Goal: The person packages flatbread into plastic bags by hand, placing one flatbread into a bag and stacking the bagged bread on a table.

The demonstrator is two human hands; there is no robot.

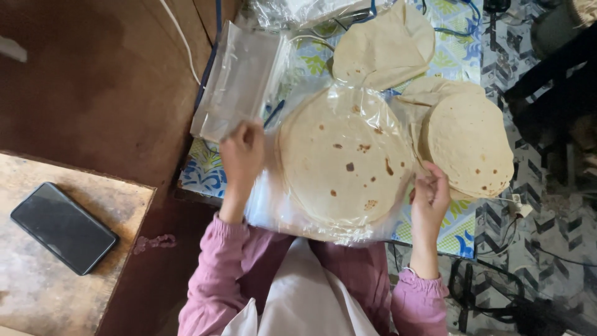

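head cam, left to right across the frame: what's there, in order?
Black phone on the wooden stool → stack of empty clear bags → left hand → bagged stack of flatbreads → right hand → bare stack of flatbreads.

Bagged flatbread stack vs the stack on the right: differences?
The bagged stack sits inside clear plastic, held at its edges by the left hand and right hand; the right stack lies bare and untouched. The bagged one looks wider. Both are round, pale, brown-spotted.
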